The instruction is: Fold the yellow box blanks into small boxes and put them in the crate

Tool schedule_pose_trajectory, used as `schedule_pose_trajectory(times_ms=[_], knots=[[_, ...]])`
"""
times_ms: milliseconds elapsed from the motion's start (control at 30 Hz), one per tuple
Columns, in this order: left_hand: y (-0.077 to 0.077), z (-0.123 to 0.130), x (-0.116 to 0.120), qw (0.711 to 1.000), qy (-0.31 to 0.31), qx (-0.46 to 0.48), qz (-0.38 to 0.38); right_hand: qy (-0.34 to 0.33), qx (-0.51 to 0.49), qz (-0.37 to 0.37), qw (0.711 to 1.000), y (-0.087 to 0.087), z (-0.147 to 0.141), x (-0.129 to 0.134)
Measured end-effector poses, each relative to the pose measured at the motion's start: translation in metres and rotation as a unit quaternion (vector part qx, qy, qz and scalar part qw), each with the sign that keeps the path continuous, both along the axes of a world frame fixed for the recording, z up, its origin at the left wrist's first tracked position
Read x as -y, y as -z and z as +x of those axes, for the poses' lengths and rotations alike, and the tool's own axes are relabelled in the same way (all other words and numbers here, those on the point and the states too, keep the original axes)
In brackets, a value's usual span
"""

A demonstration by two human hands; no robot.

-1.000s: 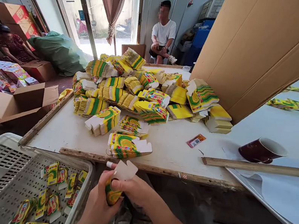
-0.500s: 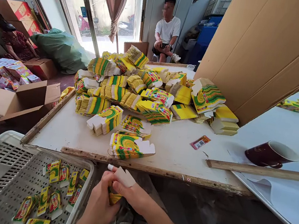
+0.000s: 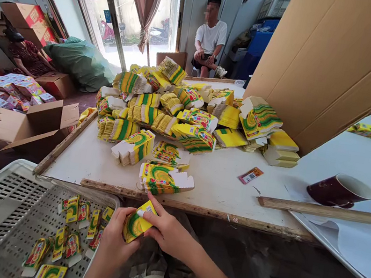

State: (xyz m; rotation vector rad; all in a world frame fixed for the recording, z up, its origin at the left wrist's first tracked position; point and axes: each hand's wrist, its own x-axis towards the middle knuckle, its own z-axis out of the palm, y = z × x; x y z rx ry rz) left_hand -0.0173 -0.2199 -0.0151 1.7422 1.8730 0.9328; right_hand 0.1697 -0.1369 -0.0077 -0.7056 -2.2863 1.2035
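Yellow carton point(image 3: 133, 230), and it's gripped both ends: left hand point(image 3: 117, 233) curled round one, right hand point(image 3: 167, 232) closed on the other, just off the table point(image 3: 221, 180)'s near edge.

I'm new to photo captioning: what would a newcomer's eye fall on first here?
Probably the heap of yellow-and-green cartons across the white table, then the brown cardboard panel rising to its right. In front of the table's near edge, the left hand and right hand hold a yellow box.
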Motion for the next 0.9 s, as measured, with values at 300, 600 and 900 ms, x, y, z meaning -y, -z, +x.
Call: schedule_pose_trajectory(times_ms=[300,600,900], knots=[[-0.011,-0.001,-0.008,0.998,0.045,0.021,-0.028,0.026,-0.011,-0.006,1.000,-0.006,0.003,-0.008],[-0.007,-0.103,0.028,0.963,-0.196,-0.185,-0.022,0.270,0.029,0.124,0.954,0.009,0.003,-0.051],[0.008,-0.032,0.010,0.973,-0.085,0.206,-0.061,0.303,0.075,0.173,0.934,0.001,0.002,-0.053]])
